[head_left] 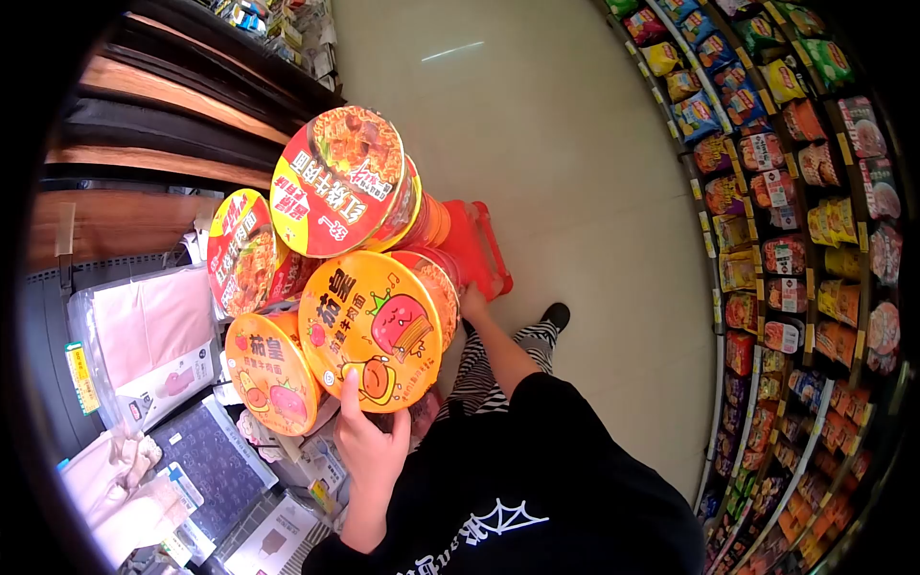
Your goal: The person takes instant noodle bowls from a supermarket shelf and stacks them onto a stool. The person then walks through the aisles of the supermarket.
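Your left hand is gripping the near edge of the large orange noodle cup, the thumb lying over the lid and the forefinger showing at the lower rim; the other fingers are being hidden. Your right hand is reaching in at the far side of the same group, beside the red side of a cup that is showing behind the orange lid; its fingertips are being covered, so you are leaving no way to tell whether it is closed on anything. The large orange cup is sitting foremost in the cluster, its lid tilting toward you. Just left of it a smaller-looking orange cup is showing its lid; above, a large red-and-yellow cup is overlapping other cups, and another red-and-yellow cup is standing to its lower left. A red plastic object is lying low beyond your right hand, partly hidden by the cups. Further left, a clear package of pink cloth and a dark blue package are resting among shelved goods. You are wearing striped trousers and a black shoe on a pale floor; at far right, shelves are holding bagged snacks and packaged food.
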The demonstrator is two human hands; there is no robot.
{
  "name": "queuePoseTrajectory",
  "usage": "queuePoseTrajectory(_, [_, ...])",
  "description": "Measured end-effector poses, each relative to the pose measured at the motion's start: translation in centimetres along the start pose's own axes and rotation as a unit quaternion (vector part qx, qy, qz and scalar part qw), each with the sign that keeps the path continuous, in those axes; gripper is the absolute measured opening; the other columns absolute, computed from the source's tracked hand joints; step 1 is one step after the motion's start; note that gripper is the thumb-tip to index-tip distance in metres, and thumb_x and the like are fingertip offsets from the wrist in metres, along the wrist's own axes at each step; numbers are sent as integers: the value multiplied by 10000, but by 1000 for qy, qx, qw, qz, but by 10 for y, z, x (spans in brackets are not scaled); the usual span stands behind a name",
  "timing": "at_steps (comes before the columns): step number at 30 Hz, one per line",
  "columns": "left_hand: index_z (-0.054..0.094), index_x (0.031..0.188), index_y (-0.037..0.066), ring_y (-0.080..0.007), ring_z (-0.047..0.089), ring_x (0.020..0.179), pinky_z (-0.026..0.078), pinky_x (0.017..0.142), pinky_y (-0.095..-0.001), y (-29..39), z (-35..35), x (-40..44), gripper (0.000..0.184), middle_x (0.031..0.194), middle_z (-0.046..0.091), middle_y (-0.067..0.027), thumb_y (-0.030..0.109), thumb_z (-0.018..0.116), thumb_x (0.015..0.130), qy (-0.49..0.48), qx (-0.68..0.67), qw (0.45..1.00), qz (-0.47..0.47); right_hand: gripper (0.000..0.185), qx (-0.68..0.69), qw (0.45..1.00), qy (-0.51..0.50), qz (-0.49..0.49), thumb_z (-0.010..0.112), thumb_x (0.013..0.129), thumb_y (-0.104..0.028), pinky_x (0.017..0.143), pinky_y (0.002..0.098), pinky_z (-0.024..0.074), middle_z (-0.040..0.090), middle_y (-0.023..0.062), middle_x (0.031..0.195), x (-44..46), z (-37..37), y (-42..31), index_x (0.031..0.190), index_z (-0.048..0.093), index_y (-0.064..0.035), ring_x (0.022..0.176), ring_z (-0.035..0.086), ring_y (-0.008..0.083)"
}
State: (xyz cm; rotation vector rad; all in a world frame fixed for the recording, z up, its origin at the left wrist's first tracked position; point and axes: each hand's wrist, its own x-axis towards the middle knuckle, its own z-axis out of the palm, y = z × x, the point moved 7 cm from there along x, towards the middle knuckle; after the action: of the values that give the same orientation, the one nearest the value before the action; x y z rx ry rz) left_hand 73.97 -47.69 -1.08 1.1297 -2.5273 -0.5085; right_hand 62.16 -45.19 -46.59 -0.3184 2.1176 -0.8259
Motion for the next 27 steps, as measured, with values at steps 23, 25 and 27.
queuePoseTrajectory(23, [313, 1290, 7, -384, 611, 757, 486, 659, -427, 20, 0, -18, 720, 914, 599, -199, 62, 723, 702, 9, -43, 997, 66, 283, 159, 987, 14, 20, 489, 869, -246, 774, 471, 438, 599, 248, 919, -29, -11, 76, 988, 490, 10, 897, 573, 415])
queuePoseTrajectory(25, [308, 1292, 2, -388, 609, 748, 485, 658, -430, 18, -1, -22, 720, 904, 599, -197, 61, 719, 704, 18, -28, 997, 70, 299, 107, 989, 95, 22, 518, 848, -277, 678, 422, 472, 620, 180, 828, -51, -52, 48, 984, 516, -11, 778, 613, 335])
queuePoseTrajectory(27, [307, 1294, 5, -389, 605, 757, 484, 662, -430, 14, -1, -26, 718, 909, 595, -200, 57, 715, 706, 14, -39, 997, 63, 297, 362, 915, -87, 157, 532, 853, -306, 563, 331, 469, 613, 105, 759, -58, -44, 52, 969, 536, -32, 640, 598, 216])
